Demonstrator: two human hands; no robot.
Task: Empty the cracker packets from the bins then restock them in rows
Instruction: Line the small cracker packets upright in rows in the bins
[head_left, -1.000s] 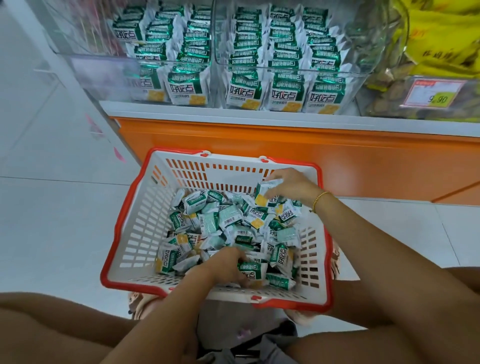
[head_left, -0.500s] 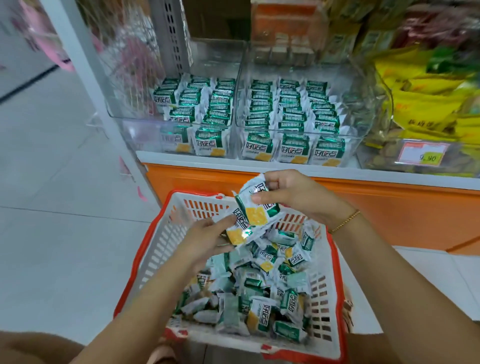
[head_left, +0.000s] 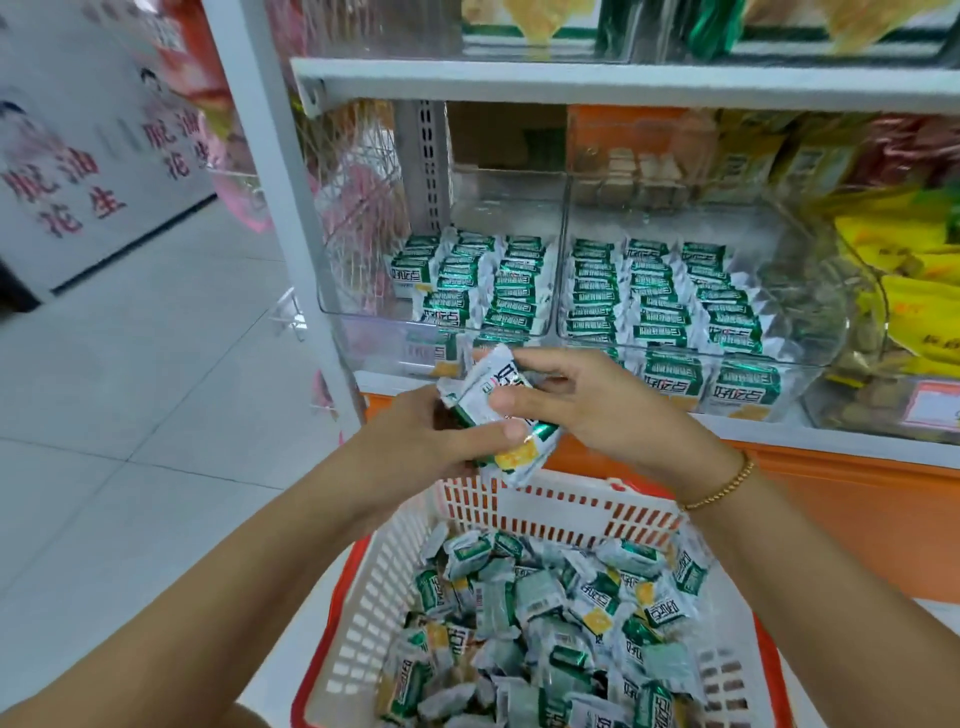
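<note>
Gripping a stack of packets (head_left: 480, 397) between them, the left hand (head_left: 415, 441) and right hand (head_left: 597, 410) meet above the basket (head_left: 550, 512) of loose packets (head_left: 540, 597); rowed packets fill the bins (head_left: 800, 291) behind.

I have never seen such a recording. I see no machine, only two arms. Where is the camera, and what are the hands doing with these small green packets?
There is no machine: a person works with bare hands. The one camera sits on the person's head and looks forward and down, so you see the hands from above. The left hand and the right hand together grip a few cracker packets, fingers curled round them, above a white basket with a red rim. It holds many loose packets. Behind, clear bins hold stocked packets in neat rows.
</note>
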